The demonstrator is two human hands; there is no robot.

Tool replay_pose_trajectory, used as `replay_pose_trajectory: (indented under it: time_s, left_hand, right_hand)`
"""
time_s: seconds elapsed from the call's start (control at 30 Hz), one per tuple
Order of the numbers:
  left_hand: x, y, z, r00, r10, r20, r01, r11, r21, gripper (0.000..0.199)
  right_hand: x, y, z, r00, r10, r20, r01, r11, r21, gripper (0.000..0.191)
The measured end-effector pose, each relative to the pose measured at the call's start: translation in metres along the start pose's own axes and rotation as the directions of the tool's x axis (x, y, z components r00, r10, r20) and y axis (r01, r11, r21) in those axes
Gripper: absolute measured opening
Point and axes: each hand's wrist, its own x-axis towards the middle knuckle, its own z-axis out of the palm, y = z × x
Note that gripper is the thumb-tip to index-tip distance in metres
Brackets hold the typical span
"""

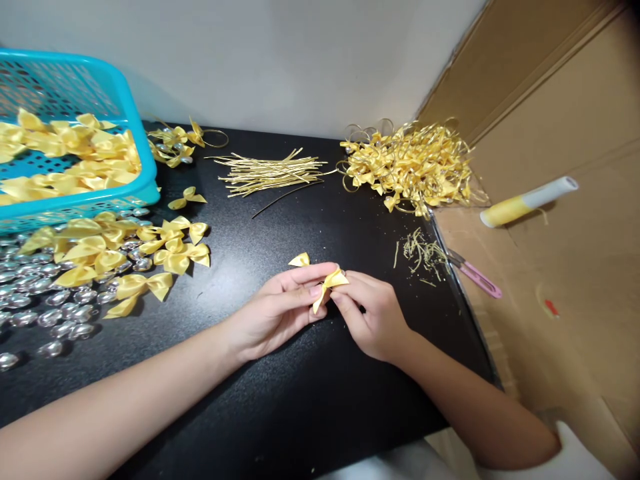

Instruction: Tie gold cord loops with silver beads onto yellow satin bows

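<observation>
A yellow satin bow (pixel 330 285) is pinched between both hands above the black table. My left hand (pixel 283 303) grips it from the left with thumb and fingers. From the other side, my right hand (pixel 373 310) has its thumb and fingertips closed at the bow's right edge; whatever else lies between those fingers is hidden. Just behind my left fingers another yellow bow (pixel 300 260) lies on the table, partly covered. Farther back is a bundle of gold twist ties (pixel 273 172).
At left, a turquoise basket (pixel 143 143) holds many yellow bows, with loose bows (pixel 143 287) and silver beads (pixel 50 317) before it. A pile of bows with gold loops (pixel 415 163) stands back right. Wire clippings (pixel 420 250) and a pink-handled tool (pixel 477 277) lie by the right edge.
</observation>
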Motion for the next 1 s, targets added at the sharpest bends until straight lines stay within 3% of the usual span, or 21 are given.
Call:
replay_pose_trajectory:
  time_s: [0.17,0.33,0.43,0.5,0.57,0.8,0.93,1.0]
  left_hand:
    - [0.001,-0.002,0.001,1.000,0.014,-0.011,-0.013,0.999,0.043,0.032]
    - [0.001,-0.005,0.002,0.995,0.102,-0.009,-0.101,0.989,0.109,0.028]
    - [0.000,-0.007,0.001,0.985,0.173,-0.024,-0.166,0.969,0.181,0.028]
    - [-0.001,-0.008,0.001,0.972,0.234,-0.035,-0.217,0.939,0.266,0.026]
    - [-0.003,-0.008,0.000,0.956,0.293,-0.027,-0.263,0.891,0.371,0.025]
    - [-0.004,-0.008,0.002,0.911,0.410,0.036,-0.363,0.758,0.542,0.022]
    - [-0.004,-0.005,0.004,0.914,0.400,0.071,-0.361,0.720,0.592,0.021]
    - [-0.004,-0.005,0.004,0.915,0.397,0.075,-0.351,0.689,0.634,0.020]
  right_hand:
    - [-0.002,-0.001,0.003,1.000,0.021,-0.017,-0.022,1.000,-0.010,0.026]
    - [-0.001,-0.002,0.004,0.993,0.090,-0.078,-0.088,0.996,0.027,0.022]
    - [0.000,-0.002,-0.002,0.973,0.131,-0.191,-0.128,0.991,0.026,0.011]
    - [0.001,-0.002,-0.008,0.948,0.095,-0.305,-0.097,0.995,0.007,0.005]
    - [0.002,-0.002,-0.013,0.932,0.026,-0.361,-0.048,0.998,-0.052,0.010]
    - [0.003,-0.001,-0.010,0.981,-0.030,-0.193,0.000,0.988,-0.156,0.012]
    - [0.002,-0.001,-0.007,0.989,-0.017,-0.147,0.001,0.994,-0.109,0.015]
    - [0.002,-0.002,-0.008,0.988,0.008,-0.157,-0.009,1.000,-0.004,0.015]
